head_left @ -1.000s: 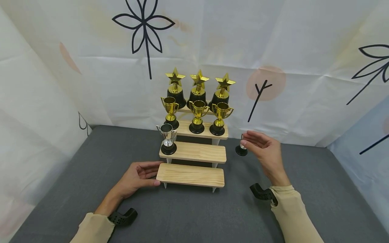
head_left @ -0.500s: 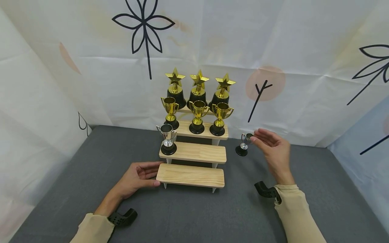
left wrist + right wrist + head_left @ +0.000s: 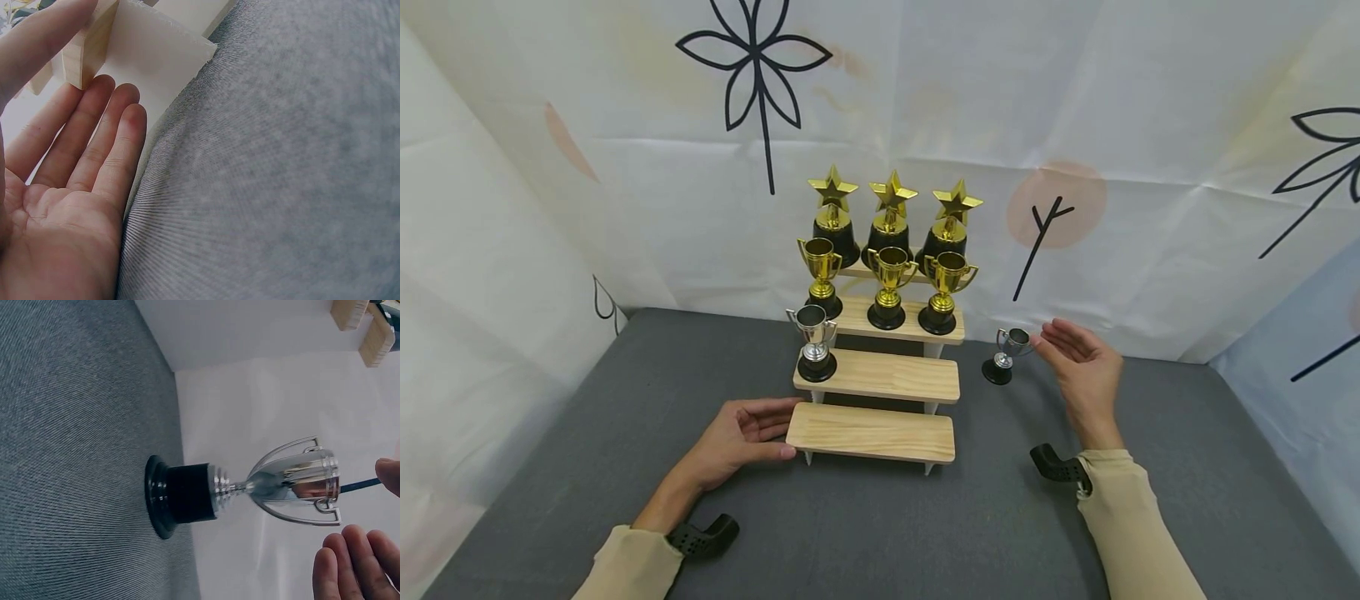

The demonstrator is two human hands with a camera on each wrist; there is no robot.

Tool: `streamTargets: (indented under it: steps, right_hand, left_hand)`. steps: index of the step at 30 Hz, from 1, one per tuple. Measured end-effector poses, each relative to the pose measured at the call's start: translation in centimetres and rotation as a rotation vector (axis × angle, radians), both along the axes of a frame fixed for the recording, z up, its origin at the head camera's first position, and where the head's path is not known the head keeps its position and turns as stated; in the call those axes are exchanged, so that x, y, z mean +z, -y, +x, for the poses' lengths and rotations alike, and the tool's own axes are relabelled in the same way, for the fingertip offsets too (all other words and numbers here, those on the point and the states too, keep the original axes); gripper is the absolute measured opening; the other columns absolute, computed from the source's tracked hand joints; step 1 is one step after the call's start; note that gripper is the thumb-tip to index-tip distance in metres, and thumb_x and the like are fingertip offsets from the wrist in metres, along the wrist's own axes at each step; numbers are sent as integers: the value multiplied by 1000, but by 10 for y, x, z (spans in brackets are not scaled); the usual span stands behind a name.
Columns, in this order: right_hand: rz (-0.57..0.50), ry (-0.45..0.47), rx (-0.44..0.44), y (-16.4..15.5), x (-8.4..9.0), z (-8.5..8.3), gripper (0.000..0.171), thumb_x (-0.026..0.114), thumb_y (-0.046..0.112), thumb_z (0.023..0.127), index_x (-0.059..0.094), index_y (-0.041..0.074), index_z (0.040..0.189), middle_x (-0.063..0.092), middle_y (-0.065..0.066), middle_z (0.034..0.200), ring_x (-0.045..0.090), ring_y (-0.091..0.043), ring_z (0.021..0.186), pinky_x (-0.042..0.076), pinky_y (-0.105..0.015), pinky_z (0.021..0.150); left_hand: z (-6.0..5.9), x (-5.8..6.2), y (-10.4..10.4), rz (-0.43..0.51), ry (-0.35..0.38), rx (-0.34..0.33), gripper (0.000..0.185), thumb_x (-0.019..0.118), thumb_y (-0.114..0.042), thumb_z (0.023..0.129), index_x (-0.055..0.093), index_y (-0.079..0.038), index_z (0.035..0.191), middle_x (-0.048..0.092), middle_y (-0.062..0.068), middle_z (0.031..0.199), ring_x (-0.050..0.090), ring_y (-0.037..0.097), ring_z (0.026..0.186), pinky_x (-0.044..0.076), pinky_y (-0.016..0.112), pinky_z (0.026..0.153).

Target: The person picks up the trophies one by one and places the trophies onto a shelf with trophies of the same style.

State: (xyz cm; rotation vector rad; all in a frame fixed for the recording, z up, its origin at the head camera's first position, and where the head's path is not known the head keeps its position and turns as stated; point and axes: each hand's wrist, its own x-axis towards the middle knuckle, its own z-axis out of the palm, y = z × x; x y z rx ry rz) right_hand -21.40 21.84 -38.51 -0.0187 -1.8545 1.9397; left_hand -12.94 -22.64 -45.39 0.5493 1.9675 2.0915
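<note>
A small silver cup trophy (image 3: pixel 1007 352) on a black base stands upright on the grey mat (image 3: pixel 880 525), just right of a four-step wooden stand (image 3: pixel 871 432). My right hand (image 3: pixel 1078 367) is open beside it, its fingertips (image 3: pixel 356 562) close to the cup (image 3: pixel 250 487) bowl but apart from it. My left hand (image 3: pixel 741 433) lies open on the mat, its fingers (image 3: pixel 94 144) touching the left end of the stand's (image 3: pixel 144 50) bottom step. A second silver cup (image 3: pixel 814 342) stands at the left of the third step.
Three gold cups (image 3: pixel 888 287) fill the second step and three gold star trophies (image 3: pixel 892 212) the top step. A white cloth backdrop (image 3: pixel 625 208) with black flower drawings closes the back and both sides of the mat.
My right hand has drawn back to the right off the silver cup, which now stands uncovered on the mat. The left hand has not moved.
</note>
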Motion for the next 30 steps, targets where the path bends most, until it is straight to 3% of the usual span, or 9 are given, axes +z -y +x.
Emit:
streamTargets:
  steps: [3, 15, 22, 30]
  right_hand:
    - [-2, 27, 6, -1, -4, -2, 43, 80, -11, 81, 65, -14, 121, 74, -6, 101, 71, -14, 92, 60, -17, 80]
    - [165, 128, 43, 3, -13, -8, 54, 82, 1, 84, 60, -9, 133, 69, -6, 115, 67, -8, 101, 56, -14, 88]
    - [231, 167, 67, 5, -17, -9, 55, 81, 3, 86, 60, -5, 136, 63, -18, 129, 65, -2, 98, 55, -12, 87]
    - [257, 145, 83, 7, -23, -11, 50, 80, 2, 87, 63, -4, 133, 70, -3, 113, 67, 0, 92, 56, -11, 82]
  left_hand:
    - [0, 0, 0, -1, 5, 3, 70, 81, 6, 81, 46, 17, 141, 49, 36, 142, 63, 20, 121, 54, 35, 103]
    - [0, 1, -1, 4, 19, 3, 72, 81, 6, 80, 46, 17, 141, 49, 35, 142, 63, 21, 122, 54, 35, 103]
    - [-1, 1, 0, 5, 19, 6, 73, 82, 6, 80, 45, 18, 141, 50, 35, 142, 63, 21, 122, 54, 35, 103]
    - [-1, 0, 0, 17, 9, -2, 72, 81, 7, 80, 45, 19, 141, 52, 33, 141, 63, 22, 121, 54, 36, 102]
